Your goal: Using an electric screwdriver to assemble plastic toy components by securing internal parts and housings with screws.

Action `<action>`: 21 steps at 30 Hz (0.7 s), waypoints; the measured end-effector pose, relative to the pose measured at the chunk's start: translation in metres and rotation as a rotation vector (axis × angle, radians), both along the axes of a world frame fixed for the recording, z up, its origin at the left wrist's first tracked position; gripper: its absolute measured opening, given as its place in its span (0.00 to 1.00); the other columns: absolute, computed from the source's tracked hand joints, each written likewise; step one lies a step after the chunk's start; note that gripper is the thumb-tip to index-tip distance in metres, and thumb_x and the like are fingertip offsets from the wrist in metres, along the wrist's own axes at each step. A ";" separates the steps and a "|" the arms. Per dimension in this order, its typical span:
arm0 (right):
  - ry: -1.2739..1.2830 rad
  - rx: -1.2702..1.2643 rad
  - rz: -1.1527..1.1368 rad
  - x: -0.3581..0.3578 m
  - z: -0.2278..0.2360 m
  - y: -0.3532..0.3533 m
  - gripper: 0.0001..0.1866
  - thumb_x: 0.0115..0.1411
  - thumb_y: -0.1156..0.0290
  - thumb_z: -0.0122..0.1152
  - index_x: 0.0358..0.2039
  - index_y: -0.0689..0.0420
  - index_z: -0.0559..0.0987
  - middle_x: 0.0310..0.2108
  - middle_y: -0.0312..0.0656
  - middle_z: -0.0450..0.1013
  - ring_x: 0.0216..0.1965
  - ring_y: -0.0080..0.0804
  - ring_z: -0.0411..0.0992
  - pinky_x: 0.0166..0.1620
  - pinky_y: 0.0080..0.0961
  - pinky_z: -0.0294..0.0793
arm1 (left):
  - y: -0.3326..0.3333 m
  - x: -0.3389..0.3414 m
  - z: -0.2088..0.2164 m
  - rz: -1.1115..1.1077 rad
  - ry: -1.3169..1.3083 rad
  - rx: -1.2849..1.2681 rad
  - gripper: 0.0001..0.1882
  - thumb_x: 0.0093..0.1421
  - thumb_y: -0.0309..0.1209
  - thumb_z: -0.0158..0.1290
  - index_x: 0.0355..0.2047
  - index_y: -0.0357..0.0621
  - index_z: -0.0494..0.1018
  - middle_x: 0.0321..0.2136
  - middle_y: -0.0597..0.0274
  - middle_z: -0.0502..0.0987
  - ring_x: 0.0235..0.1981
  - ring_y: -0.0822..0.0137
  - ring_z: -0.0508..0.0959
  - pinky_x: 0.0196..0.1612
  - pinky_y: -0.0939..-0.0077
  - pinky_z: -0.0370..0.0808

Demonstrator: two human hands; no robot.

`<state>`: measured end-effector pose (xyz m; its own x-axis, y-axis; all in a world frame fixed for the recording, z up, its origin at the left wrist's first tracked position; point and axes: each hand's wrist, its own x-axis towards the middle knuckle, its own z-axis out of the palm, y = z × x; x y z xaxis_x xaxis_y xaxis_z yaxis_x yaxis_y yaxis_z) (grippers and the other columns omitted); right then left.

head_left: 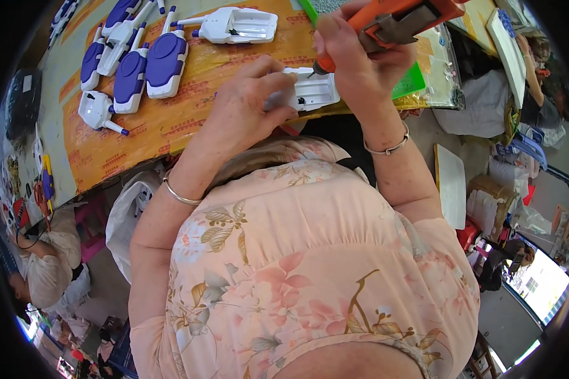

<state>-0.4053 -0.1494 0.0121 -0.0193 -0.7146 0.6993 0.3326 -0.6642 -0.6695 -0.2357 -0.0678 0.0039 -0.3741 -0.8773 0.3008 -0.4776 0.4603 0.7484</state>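
My right hand [367,69] grips an orange electric screwdriver [401,22], tilted so its dark tip points down and left. That tip is at the white plastic housing [319,90], an open shell lying hollow side up near the table's front edge. Fingers and thumb of my left hand [250,101] are closed on the housing's left end and hide part of it. Whether a screw sits under the tip is too small to tell. Just beyond lies another white open housing [240,26] with a purple-tipped stem.
Several white-and-purple units [165,65] lie on the left of the table [152,126], which is covered with orange printed tape. A green tray [411,82] stands beyond my right hand. A white bag [126,221] hangs below the table. Another person [50,265] sits at the far left.
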 end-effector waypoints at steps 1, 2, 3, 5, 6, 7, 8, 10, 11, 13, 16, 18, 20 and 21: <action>-0.150 -0.296 0.166 0.000 -0.010 -0.011 0.13 0.56 0.83 0.71 0.39 0.61 0.76 0.28 0.35 0.76 0.28 0.18 0.74 0.33 0.17 0.74 | 0.001 0.000 0.000 -0.002 0.001 0.001 0.21 0.47 0.25 0.68 0.43 0.38 0.80 0.41 0.54 0.77 0.42 0.50 0.79 0.44 0.60 0.78; -0.150 -0.295 0.170 0.002 0.001 0.000 0.13 0.56 0.83 0.71 0.39 0.61 0.76 0.28 0.35 0.76 0.28 0.18 0.74 0.33 0.17 0.74 | 0.001 0.001 0.000 0.009 -0.006 0.016 0.21 0.47 0.25 0.68 0.43 0.38 0.80 0.41 0.54 0.77 0.42 0.50 0.79 0.44 0.60 0.78; 0.033 0.003 -0.006 0.003 0.017 0.019 0.12 0.57 0.83 0.71 0.38 0.61 0.76 0.28 0.35 0.76 0.28 0.18 0.74 0.32 0.17 0.74 | 0.002 0.002 0.000 0.019 -0.013 0.030 0.21 0.48 0.25 0.68 0.43 0.38 0.80 0.41 0.54 0.77 0.42 0.50 0.79 0.44 0.60 0.78; 0.221 0.241 -0.158 0.000 0.026 0.029 0.11 0.58 0.82 0.70 0.38 0.60 0.76 0.29 0.34 0.76 0.28 0.18 0.74 0.33 0.18 0.75 | 0.001 0.001 0.000 0.016 -0.008 0.029 0.21 0.48 0.26 0.68 0.44 0.38 0.80 0.41 0.55 0.77 0.42 0.50 0.79 0.44 0.60 0.78; 0.222 0.237 -0.163 0.000 0.024 0.029 0.11 0.58 0.82 0.70 0.38 0.60 0.76 0.29 0.34 0.76 0.28 0.18 0.74 0.33 0.18 0.75 | 0.001 0.001 0.000 0.015 -0.005 0.029 0.21 0.48 0.26 0.68 0.44 0.38 0.80 0.41 0.55 0.77 0.42 0.50 0.79 0.44 0.60 0.78; 0.191 0.218 -0.156 0.002 0.022 0.029 0.12 0.58 0.82 0.70 0.39 0.60 0.75 0.29 0.34 0.76 0.29 0.18 0.74 0.34 0.18 0.75 | 0.001 0.000 0.000 0.008 -0.004 0.024 0.21 0.48 0.26 0.68 0.44 0.38 0.80 0.41 0.55 0.77 0.42 0.50 0.79 0.44 0.60 0.78; 0.161 0.199 -0.150 0.003 0.021 0.029 0.13 0.58 0.81 0.71 0.39 0.61 0.75 0.30 0.34 0.76 0.30 0.18 0.74 0.35 0.18 0.75 | 0.001 -0.001 0.000 0.014 -0.015 -0.008 0.20 0.48 0.26 0.68 0.43 0.38 0.80 0.41 0.55 0.77 0.42 0.51 0.80 0.44 0.61 0.78; 0.129 0.226 -0.093 0.002 0.019 0.025 0.14 0.57 0.82 0.71 0.40 0.60 0.74 0.31 0.34 0.75 0.31 0.18 0.74 0.36 0.19 0.75 | 0.000 -0.002 -0.001 0.007 -0.020 -0.048 0.20 0.48 0.26 0.68 0.43 0.38 0.80 0.41 0.55 0.77 0.41 0.51 0.80 0.43 0.61 0.78; 0.097 0.259 -0.026 0.000 0.021 0.024 0.16 0.56 0.83 0.71 0.41 0.60 0.73 0.31 0.34 0.75 0.31 0.19 0.73 0.36 0.19 0.75 | 0.001 0.000 -0.001 0.025 -0.034 -0.023 0.20 0.48 0.27 0.68 0.43 0.39 0.80 0.40 0.55 0.77 0.41 0.51 0.80 0.43 0.61 0.78; 0.020 0.287 -0.091 -0.013 0.031 0.028 0.15 0.58 0.80 0.70 0.43 0.61 0.74 0.31 0.35 0.75 0.29 0.20 0.74 0.34 0.20 0.75 | 0.005 0.002 -0.003 0.062 -0.066 -0.037 0.20 0.48 0.28 0.69 0.42 0.39 0.79 0.41 0.55 0.77 0.40 0.52 0.80 0.41 0.62 0.78; -0.473 -0.242 0.284 -0.047 0.029 -0.011 0.15 0.61 0.74 0.69 0.45 0.62 0.75 0.29 0.37 0.75 0.24 0.24 0.74 0.27 0.21 0.73 | 0.007 -0.004 -0.001 0.081 -0.032 -0.014 0.21 0.48 0.29 0.70 0.44 0.39 0.79 0.43 0.56 0.76 0.39 0.54 0.80 0.40 0.63 0.78; 0.067 0.159 -0.325 -0.071 0.062 0.021 0.12 0.62 0.74 0.68 0.42 0.61 0.74 0.27 0.37 0.75 0.23 0.22 0.73 0.26 0.19 0.71 | 0.008 0.000 -0.004 0.112 -0.039 -0.003 0.22 0.48 0.29 0.70 0.44 0.39 0.79 0.43 0.56 0.76 0.39 0.55 0.80 0.40 0.64 0.78; 0.095 0.174 -0.373 -0.086 0.058 0.019 0.11 0.63 0.74 0.68 0.41 0.60 0.73 0.26 0.36 0.74 0.22 0.21 0.72 0.25 0.19 0.70 | 0.006 -0.002 -0.003 0.111 -0.047 -0.002 0.23 0.48 0.29 0.70 0.45 0.38 0.79 0.43 0.56 0.76 0.39 0.56 0.80 0.39 0.65 0.78; 0.125 0.190 -0.408 -0.091 0.054 0.017 0.10 0.63 0.74 0.67 0.39 0.59 0.73 0.26 0.36 0.74 0.22 0.20 0.72 0.25 0.18 0.69 | 0.005 -0.003 -0.002 0.105 -0.049 -0.004 0.23 0.48 0.29 0.70 0.45 0.38 0.79 0.43 0.56 0.76 0.39 0.56 0.79 0.39 0.65 0.78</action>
<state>-0.4968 -0.1327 0.0664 -0.2498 -0.7818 0.5713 -0.0212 -0.5854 -0.8105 -0.2384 -0.0632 0.0015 -0.2946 -0.9113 0.2877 -0.5590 0.4085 0.7215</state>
